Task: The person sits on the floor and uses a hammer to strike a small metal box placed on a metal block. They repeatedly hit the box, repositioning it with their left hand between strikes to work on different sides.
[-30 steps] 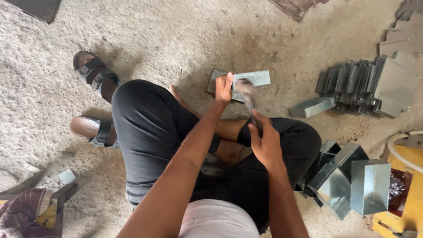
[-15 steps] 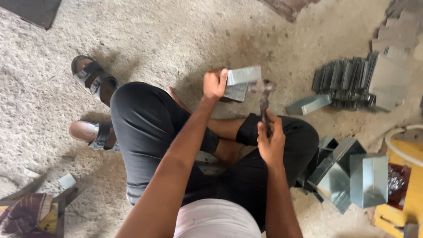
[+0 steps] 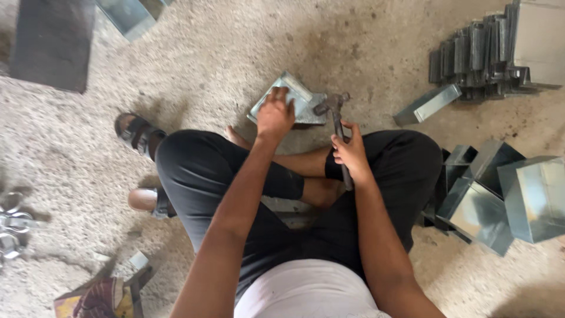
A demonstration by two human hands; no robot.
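Note:
I sit cross-legged on a rough concrete floor. My left hand (image 3: 274,115) presses down on a folded sheet-metal piece (image 3: 300,97) lying flat just past my knees. My right hand (image 3: 351,154) grips the handle of a hammer (image 3: 334,115), whose metal head rests at the right edge of the sheet-metal piece. Both forearms reach forward over my black trousers.
A stack of folded metal channels (image 3: 477,53) lies far right, with a single loose channel (image 3: 427,104) in front. Several open metal boxes (image 3: 500,194) sit by my right knee. A dark slab (image 3: 53,41) lies top left, sandals (image 3: 136,134) at left, scraps (image 3: 100,291) bottom left.
The hammer head has come down from a raised position to the edge of the metal piece. My left hand shifted its hold, and the piece now lies turned at an angle.

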